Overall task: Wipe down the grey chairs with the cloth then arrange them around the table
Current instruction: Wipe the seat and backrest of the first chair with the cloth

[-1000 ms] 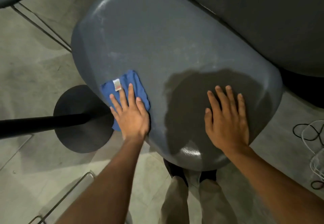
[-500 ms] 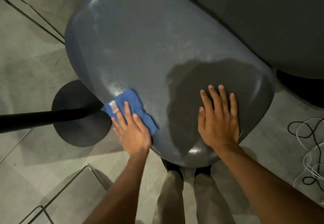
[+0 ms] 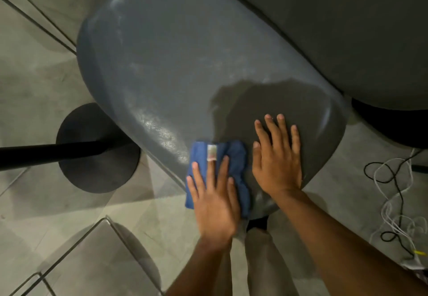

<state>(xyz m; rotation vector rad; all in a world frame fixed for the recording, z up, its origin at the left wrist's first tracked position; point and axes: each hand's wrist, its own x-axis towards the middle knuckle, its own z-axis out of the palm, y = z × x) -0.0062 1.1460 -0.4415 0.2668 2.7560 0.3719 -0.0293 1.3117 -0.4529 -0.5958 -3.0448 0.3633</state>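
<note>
A grey chair shell fills the middle of the head view, its surface streaked with damp sheen. My left hand presses a blue cloth flat against the shell's near edge, fingers straight; a white label shows on the cloth. Just to the right, my right hand lies flat on the shell with fingers spread, almost touching the cloth. The cloth hangs partly over the shell's edge.
A black round table base and its black pole lie to the left on the tiled floor. A second grey chair sits at the top right. Tangled cables lie at the right. Thin metal chair legs cross the lower left.
My left hand has slid the cloth rightward along the shell's near edge, ending next to my right hand. The right hand stayed flat in place.
</note>
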